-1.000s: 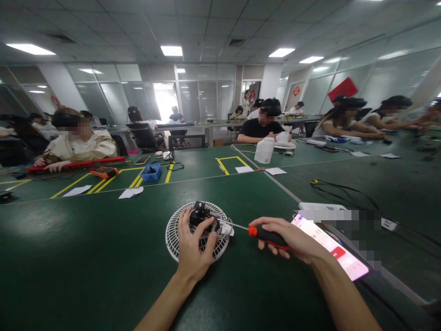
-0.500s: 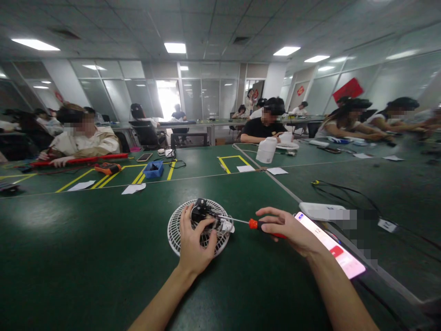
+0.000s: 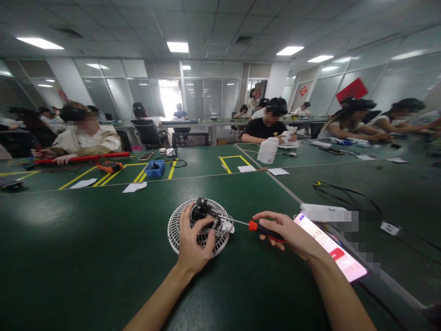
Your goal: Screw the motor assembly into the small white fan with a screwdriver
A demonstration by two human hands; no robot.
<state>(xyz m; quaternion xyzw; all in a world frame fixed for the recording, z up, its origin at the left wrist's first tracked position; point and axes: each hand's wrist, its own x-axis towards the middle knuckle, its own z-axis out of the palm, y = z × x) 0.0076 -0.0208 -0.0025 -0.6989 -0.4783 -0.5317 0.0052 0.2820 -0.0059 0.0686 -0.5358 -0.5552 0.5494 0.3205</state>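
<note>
A round white fan grille [image 3: 174, 230] lies flat on the green table [image 3: 86, 248], with a black motor assembly [image 3: 203, 214] and a small white part on top of it. My left hand [image 3: 193, 246] rests on the grille's near side, its fingers curled round the motor assembly. My right hand [image 3: 291, 234] is closed round the black and red handle of a screwdriver [image 3: 257, 226]. The thin metal shaft points left, and its tip sits in the motor assembly.
A lit phone [image 3: 332, 248] lies right of my right hand, beside a white flat box [image 3: 322, 208] and black cables [image 3: 339, 191]. Farther back are a blue bin [image 3: 154, 168], paper slips, a white jug [image 3: 268, 151] and several seated people at the tables.
My right hand's fingers have shifted round the screwdriver handle, opening then closing again, while the tip stays in the motor. The camera tilted down slightly. My left hand stays on the grille.
</note>
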